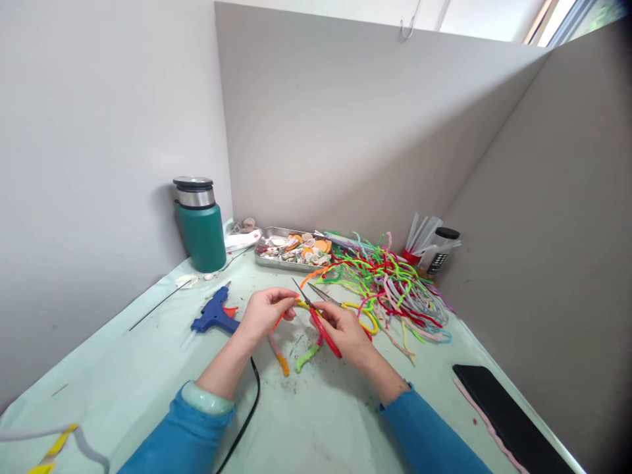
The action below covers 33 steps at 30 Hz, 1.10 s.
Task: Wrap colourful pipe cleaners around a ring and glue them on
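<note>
While a fuzzy orange tip point(283, 364) and a fuzzy green tip point(307, 359) show nearest, between the wrists, the left hand point(270, 311) pinches a yellow stretch of pipe cleaner point(301, 303) between its fingertips and the right hand point(343, 331) is wrapped around red-handled scissors point(326, 332), blades beside that pinch. Left of the left hand lies a blue glue gun point(216, 315); just past the right hand are yellow-handled scissors point(351, 305), then a tangled heap of pipe cleaners point(395, 283) and, farther, a metal tray point(281, 265).

Two scissors point(333, 343), one glue gun point(214, 317)
</note>
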{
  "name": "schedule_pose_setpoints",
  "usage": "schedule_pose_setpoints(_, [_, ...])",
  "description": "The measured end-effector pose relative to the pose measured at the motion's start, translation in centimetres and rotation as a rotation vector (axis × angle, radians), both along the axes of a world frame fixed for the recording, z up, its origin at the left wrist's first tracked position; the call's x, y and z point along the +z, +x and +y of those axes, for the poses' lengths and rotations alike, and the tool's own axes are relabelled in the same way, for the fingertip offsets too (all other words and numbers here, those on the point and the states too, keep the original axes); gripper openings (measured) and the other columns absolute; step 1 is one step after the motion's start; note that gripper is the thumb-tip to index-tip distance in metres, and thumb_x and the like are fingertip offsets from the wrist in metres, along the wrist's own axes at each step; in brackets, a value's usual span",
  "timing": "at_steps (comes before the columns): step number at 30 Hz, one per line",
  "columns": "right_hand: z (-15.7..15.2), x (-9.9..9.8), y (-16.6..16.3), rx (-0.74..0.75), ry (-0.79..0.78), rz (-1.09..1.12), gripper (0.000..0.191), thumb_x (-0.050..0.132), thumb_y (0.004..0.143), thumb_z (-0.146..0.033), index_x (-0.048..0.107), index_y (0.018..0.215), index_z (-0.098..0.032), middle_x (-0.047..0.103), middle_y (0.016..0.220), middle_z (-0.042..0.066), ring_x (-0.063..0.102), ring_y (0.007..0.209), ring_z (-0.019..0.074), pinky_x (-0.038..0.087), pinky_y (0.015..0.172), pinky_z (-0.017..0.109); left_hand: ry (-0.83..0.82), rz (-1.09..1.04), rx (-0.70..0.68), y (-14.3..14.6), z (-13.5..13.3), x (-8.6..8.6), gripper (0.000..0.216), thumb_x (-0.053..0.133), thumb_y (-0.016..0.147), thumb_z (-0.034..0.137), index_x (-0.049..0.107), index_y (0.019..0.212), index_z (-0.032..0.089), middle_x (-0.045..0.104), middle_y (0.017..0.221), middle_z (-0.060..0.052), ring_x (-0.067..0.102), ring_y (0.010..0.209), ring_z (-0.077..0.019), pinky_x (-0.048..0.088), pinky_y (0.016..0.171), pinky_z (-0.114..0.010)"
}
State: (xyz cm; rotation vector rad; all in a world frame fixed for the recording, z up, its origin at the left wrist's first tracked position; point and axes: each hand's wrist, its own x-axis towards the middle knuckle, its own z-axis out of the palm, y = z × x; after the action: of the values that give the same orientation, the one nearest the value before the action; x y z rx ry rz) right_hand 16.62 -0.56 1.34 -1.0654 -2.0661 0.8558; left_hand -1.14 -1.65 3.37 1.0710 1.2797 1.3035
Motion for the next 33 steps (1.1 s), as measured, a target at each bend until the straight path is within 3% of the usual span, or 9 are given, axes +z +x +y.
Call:
schedule_pose_setpoints(3, [0.2,0.1,0.2,-0.037,0.037,-0.06,0.03,0.043,0.084,-0.034,0.059,0.107,-0.021,0.053,0.059,-0.002,0.045,0.051,0.0119,0.033,0.048,0.022,-0.014,0.008,0.02,-0.2,0.1,-0.2,0.014,0.066,0.062,0.02,0.067,0.074,0.012,0.061,0.048,-0.002,0.055,0.046,-0.0121,0.044,0.05,-0.023])
schedule_pose_setpoints(5, [0.4,0.4,0.6,-0.094,0.122,-0.17,0.032,0.043,0.084,-0.036,0.058,0.109,-0.023,0.059,0.067,0.001,0.051,0.058,0.0143,0.037,0.054,0.024,-0.002,-0.015,0.051,-0.4,0.2,-0.4,0.015,0.066,0.063,0.02,0.066,0.075,0.012,0.06,0.05,-0.001,0.055,0.046,-0.0117,0.044,0.051,-0.023])
schedule_pose_setpoints(9, [1.4,0.9,2.6,-0.295,0.275,-0.539,0.034,0.043,0.084,-0.037,0.056,0.114,-0.025,0.064,0.09,0.007,0.059,0.08,0.0216,0.04,0.068,0.029,0.012,-0.126,0.08,-1.0,0.3,-0.7,0.02,0.067,0.063,0.023,0.063,0.08,0.012,0.063,0.062,-0.002,0.055,0.05,-0.0109,0.046,0.05,-0.024])
schedule_pose_setpoints(13, [2.3,1.1,4.9,-0.444,0.286,-0.85,0.031,0.046,0.083,-0.036,0.06,0.107,-0.024,0.065,0.089,0.01,0.059,0.084,0.0247,0.039,0.069,0.032,-0.05,-0.281,0.028,-1.2,0.5,-0.9,0.021,0.067,0.063,0.019,0.063,0.082,0.011,0.064,0.071,-0.004,0.054,0.051,-0.0085,0.044,0.048,-0.022])
schedule_pose_setpoints(18, [2.0,2.4,5.3,-0.51,0.321,-0.912,0.023,0.05,0.082,-0.035,0.066,0.089,-0.02,0.065,0.087,0.011,0.056,0.09,0.0252,0.037,0.072,0.032,-0.052,-0.308,-0.056,-1.0,0.2,-0.8,0.027,0.068,0.062,0.016,0.061,0.088,0.009,0.063,0.069,-0.004,0.056,0.054,-0.0096,0.046,0.053,-0.023])
schedule_pose_setpoints(20, [1.7,3.0,4.3,-0.488,0.416,-0.804,0.025,0.045,0.086,-0.033,0.065,0.094,-0.022,0.064,0.092,0.009,0.054,0.094,0.0221,0.036,0.074,0.029,-0.025,-0.225,-0.039,-0.9,0.1,-0.5,0.03,0.068,0.063,0.018,0.06,0.09,0.009,0.063,0.065,-0.004,0.057,0.054,-0.0109,0.048,0.055,-0.025])
schedule_pose_setpoints(23, [1.8,3.2,2.0,-0.279,0.469,-0.685,0.026,0.041,0.089,-0.032,0.064,0.098,-0.026,0.064,0.097,0.004,0.055,0.091,0.0164,0.036,0.073,0.025,0.022,-0.115,0.053,-0.9,0.2,-0.3,0.031,0.067,0.063,0.02,0.06,0.09,0.008,0.061,0.058,-0.001,0.057,0.051,-0.0117,0.047,0.054,-0.025])
schedule_pose_setpoints(27, [3.3,2.1,-1.5,-0.146,0.459,-0.775,0.023,0.046,0.085,-0.024,0.063,0.1,-0.026,0.065,0.096,0.004,0.057,0.089,0.0168,0.037,0.072,0.025,0.057,-0.122,0.129,-1.3,0.4,-0.3,0.03,0.067,0.062,0.022,0.06,0.087,0.009,0.063,0.064,-0.002,0.057,0.051,-0.0109,0.048,0.054,-0.026])
schedule_pose_setpoints(33, [6.7,1.3,-4.6,-0.128,0.442,-0.917,0.02,0.046,0.083,-0.017,0.064,0.091,-0.019,0.065,0.089,0.009,0.059,0.088,0.0193,0.039,0.072,0.026,0.059,-0.176,0.123,-1.7,0.3,-0.2,0.033,0.067,0.061,0.024,0.059,0.09,0.01,0.064,0.073,-0.004,0.057,0.053,-0.0097,0.049,0.055,-0.026])
